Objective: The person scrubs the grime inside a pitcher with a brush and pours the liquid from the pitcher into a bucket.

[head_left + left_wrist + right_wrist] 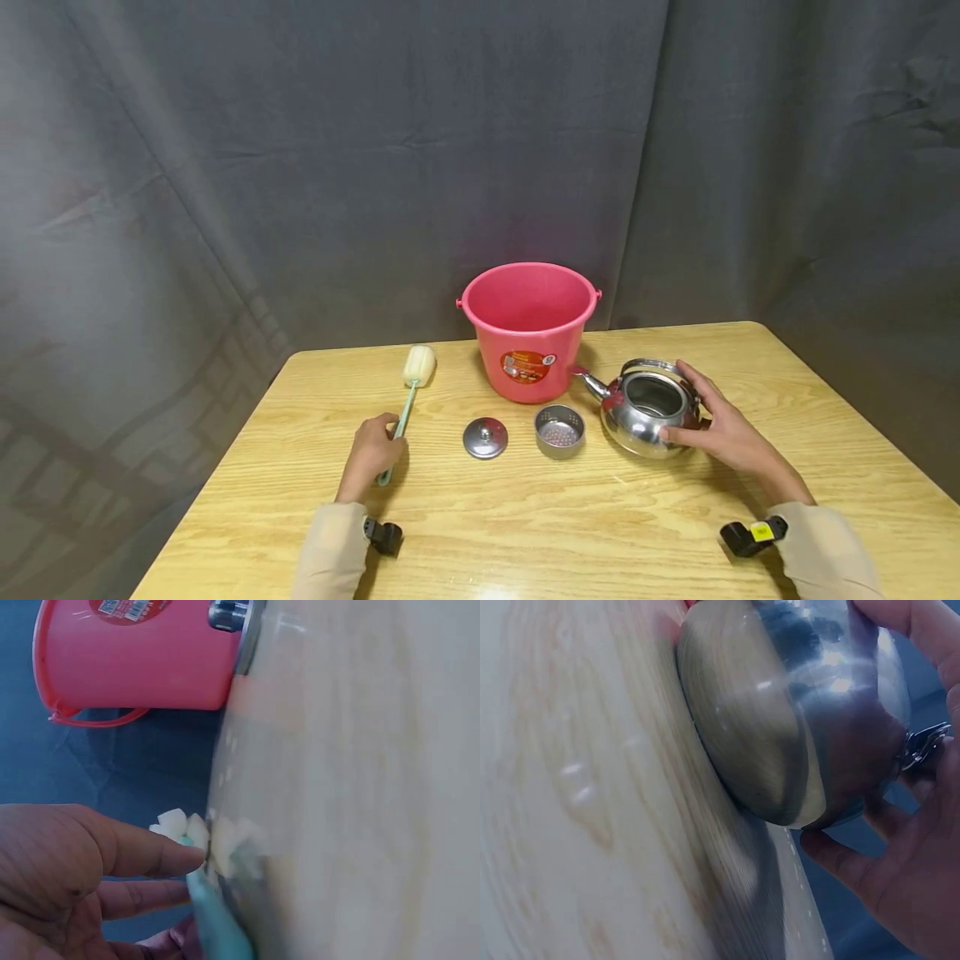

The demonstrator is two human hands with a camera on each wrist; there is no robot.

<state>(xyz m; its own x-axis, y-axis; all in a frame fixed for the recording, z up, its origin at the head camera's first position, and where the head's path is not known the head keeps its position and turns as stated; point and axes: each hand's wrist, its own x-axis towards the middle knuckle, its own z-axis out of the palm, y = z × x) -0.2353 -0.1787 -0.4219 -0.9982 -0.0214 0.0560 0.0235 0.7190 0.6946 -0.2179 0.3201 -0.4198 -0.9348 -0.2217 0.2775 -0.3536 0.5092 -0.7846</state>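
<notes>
My left hand point(373, 451) is at the left of the table, thumb and fingers about the pale green handle of a sponge bottle brush point(408, 408). The brush lies with its cream sponge head pointing away; in the left wrist view the handle point(217, 919) runs just by the fingertips. At the right, my right hand point(727, 433) grips a shiny steel kettle point(637, 425) by its side, thumb on the near wall and fingers at the far side by the raised handle. The kettle's top is uncovered and its spout points left. Its rounded body point(780, 720) fills much of the right wrist view.
A pink bucket point(525, 350) stands behind, close to the kettle's spout. In front of it lie a round steel lid point(485, 438) with a knob and a perforated steel strainer cup point(559, 432). Grey curtain point(375, 167) hangs behind the wooden table point(525, 533).
</notes>
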